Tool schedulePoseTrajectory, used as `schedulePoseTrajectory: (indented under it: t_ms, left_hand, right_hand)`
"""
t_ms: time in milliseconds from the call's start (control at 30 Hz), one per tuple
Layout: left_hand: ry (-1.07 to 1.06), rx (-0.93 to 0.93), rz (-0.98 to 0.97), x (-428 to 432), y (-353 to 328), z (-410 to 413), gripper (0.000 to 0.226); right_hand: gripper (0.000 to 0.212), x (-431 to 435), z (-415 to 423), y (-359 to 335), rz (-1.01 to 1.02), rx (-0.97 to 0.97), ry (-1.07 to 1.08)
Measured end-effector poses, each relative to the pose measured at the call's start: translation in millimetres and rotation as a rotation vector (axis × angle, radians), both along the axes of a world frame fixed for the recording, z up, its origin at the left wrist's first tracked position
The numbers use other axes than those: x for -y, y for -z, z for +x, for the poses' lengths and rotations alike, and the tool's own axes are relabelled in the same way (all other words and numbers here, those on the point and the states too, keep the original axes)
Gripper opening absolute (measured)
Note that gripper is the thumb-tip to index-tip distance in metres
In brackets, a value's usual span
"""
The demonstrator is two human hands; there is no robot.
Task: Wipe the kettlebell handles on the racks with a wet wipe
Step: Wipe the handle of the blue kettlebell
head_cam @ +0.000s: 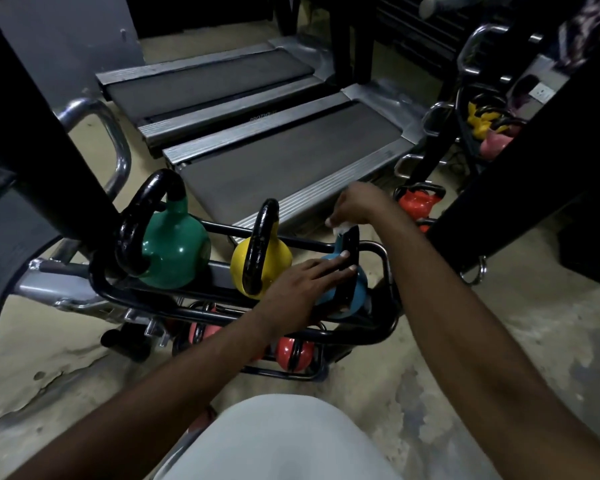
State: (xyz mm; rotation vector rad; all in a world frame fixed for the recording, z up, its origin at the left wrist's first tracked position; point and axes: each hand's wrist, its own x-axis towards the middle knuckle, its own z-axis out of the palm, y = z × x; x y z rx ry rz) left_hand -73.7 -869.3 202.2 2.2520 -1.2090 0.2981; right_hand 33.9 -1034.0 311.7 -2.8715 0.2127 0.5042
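Here, centre of frame: right hand (355, 206) pinches the wet wipe (340, 227) onto the top of the black handle (350, 258) of the blue kettlebell (359, 289), at the rack's (383, 306) right end. Left hand (305, 282) lies flat, fingers straight, steadying it. Kettlebell likely heavy, rigid; wet wipe limp. Best hold: wrapped round the handle.

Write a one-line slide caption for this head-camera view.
Right hand presses a wet wipe to the blue kettlebell handle while the left hand rests flat against it on the rack.
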Motion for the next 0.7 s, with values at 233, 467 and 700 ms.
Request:
schedulePoseTrajectory:
  t_ms: [233, 467, 700]
  left_hand:
    - [-0.05, 0.136, 0.008, 7, 16, -8, 0.062]
    - [-0.159, 0.185, 0.009, 10, 18, -21, 0.06]
    - [-0.178, 0.09, 0.088, 10, 21, -26, 0.066]
  right_hand:
    - [0.029, -38, 1, -9, -0.521, -0.213, -0.311]
    - [0.027, -47, 2, -19, -0.619, -0.257, -0.4]
    - [0.023, -41, -2, -21, -0.589, -0.133, -0.441]
